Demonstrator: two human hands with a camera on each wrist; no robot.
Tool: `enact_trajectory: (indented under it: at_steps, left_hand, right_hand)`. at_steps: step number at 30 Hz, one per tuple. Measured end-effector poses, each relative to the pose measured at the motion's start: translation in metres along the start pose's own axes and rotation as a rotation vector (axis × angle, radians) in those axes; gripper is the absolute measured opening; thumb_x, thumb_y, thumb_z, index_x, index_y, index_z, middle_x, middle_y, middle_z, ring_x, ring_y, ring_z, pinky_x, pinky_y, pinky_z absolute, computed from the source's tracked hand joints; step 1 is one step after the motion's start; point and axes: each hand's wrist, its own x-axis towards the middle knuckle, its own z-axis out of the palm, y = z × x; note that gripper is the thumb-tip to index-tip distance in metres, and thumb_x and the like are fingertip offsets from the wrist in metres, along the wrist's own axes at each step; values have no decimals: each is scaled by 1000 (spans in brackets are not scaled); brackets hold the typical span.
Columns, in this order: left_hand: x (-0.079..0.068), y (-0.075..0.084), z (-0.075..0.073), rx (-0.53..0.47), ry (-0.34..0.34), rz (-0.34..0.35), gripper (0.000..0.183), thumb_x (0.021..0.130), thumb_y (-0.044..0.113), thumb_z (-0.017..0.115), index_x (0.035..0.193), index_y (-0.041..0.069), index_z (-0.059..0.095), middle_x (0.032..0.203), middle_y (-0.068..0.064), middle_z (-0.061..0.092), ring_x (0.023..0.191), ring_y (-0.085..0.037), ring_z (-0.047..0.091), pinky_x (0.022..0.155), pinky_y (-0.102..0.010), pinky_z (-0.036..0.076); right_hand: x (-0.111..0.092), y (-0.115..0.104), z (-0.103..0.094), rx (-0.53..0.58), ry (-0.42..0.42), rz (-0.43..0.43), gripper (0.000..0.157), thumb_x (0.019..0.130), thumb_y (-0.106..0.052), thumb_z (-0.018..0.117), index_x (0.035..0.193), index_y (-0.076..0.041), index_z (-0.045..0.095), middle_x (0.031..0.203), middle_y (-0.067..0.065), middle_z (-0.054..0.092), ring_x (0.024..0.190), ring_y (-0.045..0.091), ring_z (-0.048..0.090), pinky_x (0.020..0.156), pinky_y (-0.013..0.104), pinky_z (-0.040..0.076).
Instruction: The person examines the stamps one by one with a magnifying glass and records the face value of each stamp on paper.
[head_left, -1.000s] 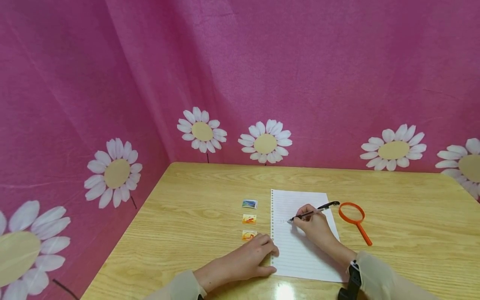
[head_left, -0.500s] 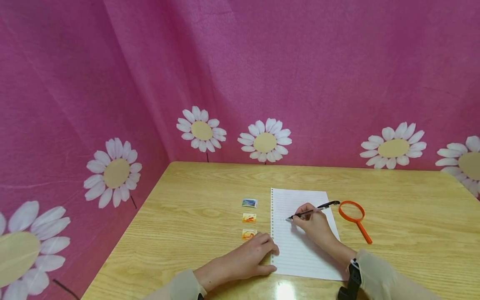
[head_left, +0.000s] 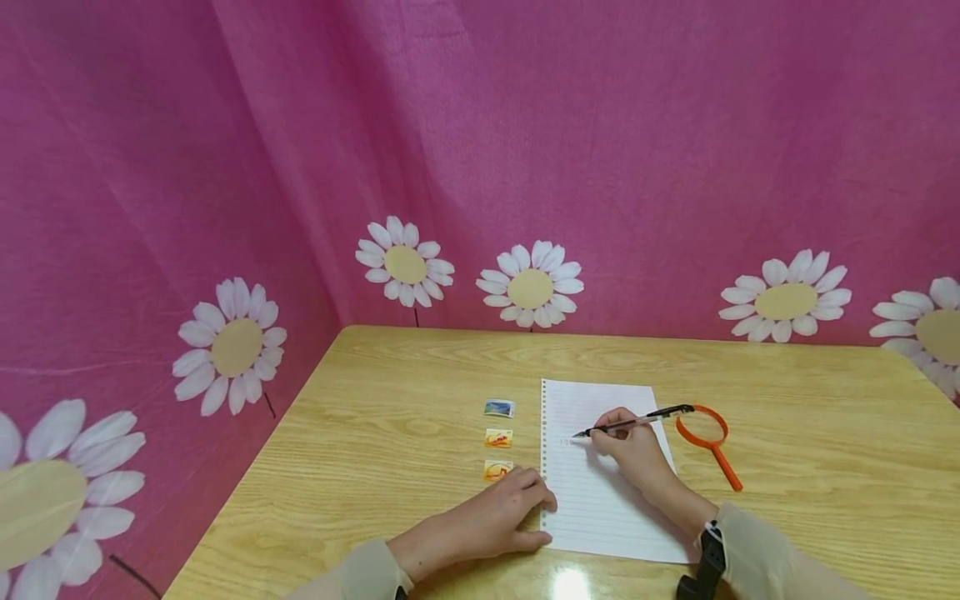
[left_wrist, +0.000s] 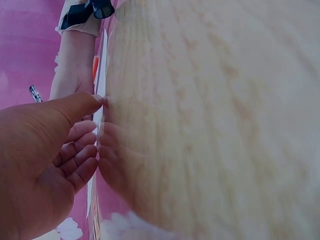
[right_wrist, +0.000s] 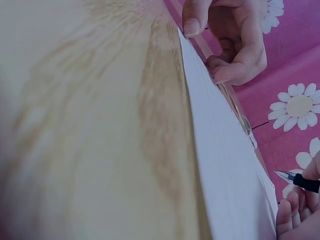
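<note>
My right hand (head_left: 632, 460) pinches a black pen with a clear barrel (head_left: 670, 412) over a lined sheet of paper (head_left: 600, 517). In the right wrist view the pen's metal tip (right_wrist: 284, 175) stands a little off the sheet. Faint written digits (head_left: 566, 442) show just left of the tip. At the sheet's punched left edge rests my left hand (head_left: 504, 514), fingers loosely bent and thumb spread toward the lower corner. The left wrist view has this thumb and the fingertips right at the paper's edge (left_wrist: 102, 70), with nothing held.
Left of the sheet lie three small stamp-like pictures: one blue-green (head_left: 498, 407), one yellow-red (head_left: 498, 438), and one yellow-orange (head_left: 496, 471) close by my left knuckles. An orange magnifying glass (head_left: 726, 468) lies right of the paper on the wooden table (head_left: 397, 400). A pink flowered curtain (head_left: 645, 167) hangs behind.
The pen's back end has swung right and now overlaps the magnifying glass's rim in the head view. The right hand has shifted slightly right; the left hand stays put.
</note>
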Motion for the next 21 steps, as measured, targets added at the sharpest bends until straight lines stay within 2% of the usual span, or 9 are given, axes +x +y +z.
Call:
enact_trajectory:
  at_steps: [8, 15, 21]
  left_hand:
    - [0, 1, -1, -1, -8, -9, 28, 93, 32, 67, 114, 14, 62, 109, 5, 54, 99, -3, 44, 88, -13, 42]
    - [0, 3, -1, -7, -14, -23, 28, 93, 32, 67, 114, 14, 62, 110, 6, 54, 100, -3, 45, 89, -14, 42]
    - [0, 2, 0, -6, 0, -11, 28, 93, 31, 68, 113, 14, 62, 110, 5, 54, 100, -3, 45, 90, -14, 43]
  right_hand:
    - [0, 2, -1, 15, 2, 12, 15, 86, -5, 66, 96, 3, 58, 72, -8, 54, 64, 4, 48, 60, 20, 41]
    - [-3, 0, -4, 35, -1, 14, 20, 86, -4, 67, 100, 7, 58, 73, -10, 54, 66, 2, 47, 62, 19, 40]
    - [-7, -1, -9, 36, 5, 0, 19, 87, -4, 68, 99, 7, 59, 74, -10, 55, 68, 3, 48, 64, 19, 40]
